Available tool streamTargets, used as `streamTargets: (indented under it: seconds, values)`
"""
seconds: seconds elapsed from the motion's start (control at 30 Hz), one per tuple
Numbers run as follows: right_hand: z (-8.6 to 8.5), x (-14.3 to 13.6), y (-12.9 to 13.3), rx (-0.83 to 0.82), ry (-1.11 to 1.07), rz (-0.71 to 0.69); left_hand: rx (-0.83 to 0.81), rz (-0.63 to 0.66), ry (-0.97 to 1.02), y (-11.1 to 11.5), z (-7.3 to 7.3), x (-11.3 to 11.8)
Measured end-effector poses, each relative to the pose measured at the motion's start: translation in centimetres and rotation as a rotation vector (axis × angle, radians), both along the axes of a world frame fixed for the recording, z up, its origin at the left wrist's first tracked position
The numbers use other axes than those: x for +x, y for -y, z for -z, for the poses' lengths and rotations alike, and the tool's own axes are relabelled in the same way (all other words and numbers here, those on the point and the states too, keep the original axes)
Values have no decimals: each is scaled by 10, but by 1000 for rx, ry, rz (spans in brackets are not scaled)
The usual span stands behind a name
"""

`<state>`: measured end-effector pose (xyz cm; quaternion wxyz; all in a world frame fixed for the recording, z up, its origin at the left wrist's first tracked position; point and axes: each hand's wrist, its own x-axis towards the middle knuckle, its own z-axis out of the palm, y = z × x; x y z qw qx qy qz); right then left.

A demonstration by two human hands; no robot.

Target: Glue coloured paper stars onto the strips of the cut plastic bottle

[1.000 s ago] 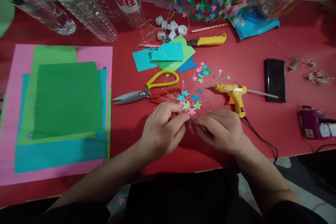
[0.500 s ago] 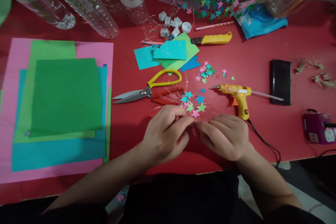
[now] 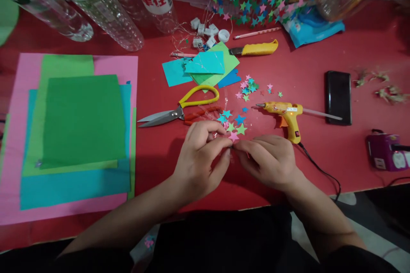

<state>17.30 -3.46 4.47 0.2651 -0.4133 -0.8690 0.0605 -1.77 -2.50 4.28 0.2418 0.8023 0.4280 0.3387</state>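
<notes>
My left hand [image 3: 201, 160] and my right hand [image 3: 267, 158] meet over the red table [image 3: 160, 158], fingertips pinched close together. A tiny dark thing shows between them, too small to name. Just beyond the fingertips lie a pink star [image 3: 233, 136], a light green star [image 3: 241, 129] and a blue star [image 3: 240, 119]. Scissors [image 3: 173, 114] with one yellow and one red handle rest left of the stars, partly behind my left hand. To the right, a yellow glue gun [image 3: 290, 113] lies on its side near my right hand, a glue stick in its back.
Stacked coloured sheets [image 3: 83, 123] cover the left. Plastic bottles [image 3: 110, 17] stand at the back left. Behind the scissors are paper pieces [image 3: 208, 62] and a yellow cutter [image 3: 259, 48]. A black phone [image 3: 338, 98] and a purple device [image 3: 386, 152] lie right; the glue gun's cord runs to the front edge.
The view has shifted slightly. My hands remain together, their fingertips slightly rearranged, and a small dark thing now shows between them.
</notes>
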Motion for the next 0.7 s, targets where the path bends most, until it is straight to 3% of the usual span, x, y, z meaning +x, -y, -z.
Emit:
streamTargets:
  seconds: [0.37,0.7]
  values:
    - [-1,10,-6,5,-178,84,-80,-78,-39,0,-6,0]
    - [8,20,-18,55,-296,138,-85,-127,-90,-1,0,0]
